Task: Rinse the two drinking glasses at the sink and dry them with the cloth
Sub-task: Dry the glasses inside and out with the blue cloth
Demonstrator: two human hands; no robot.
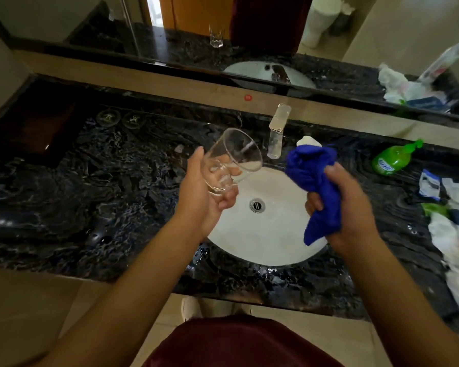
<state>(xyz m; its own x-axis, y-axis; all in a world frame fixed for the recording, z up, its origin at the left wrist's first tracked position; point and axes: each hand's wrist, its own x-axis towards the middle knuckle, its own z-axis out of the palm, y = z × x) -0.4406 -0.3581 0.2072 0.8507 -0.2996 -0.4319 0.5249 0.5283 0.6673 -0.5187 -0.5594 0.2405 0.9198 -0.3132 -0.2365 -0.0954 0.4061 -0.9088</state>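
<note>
My left hand (204, 200) grips a clear drinking glass (233, 157) by its base. The glass is tilted, with its mouth pointing up and to the right, over the left rim of the white sink (270, 234). My right hand (350, 207) clutches a bunched blue cloth (313, 176) above the right side of the basin, a short gap from the glass. A second glass (216, 35) appears only as a reflection in the mirror, standing upright; I do not see it on the counter itself.
The chrome faucet (277, 131) stands behind the basin with no water running. A green soap bottle (392, 160) and a heap of plastic bags and packets (456, 234) crowd the right of the wet black marble counter (104, 194). A dark tray (37, 128) sits far left.
</note>
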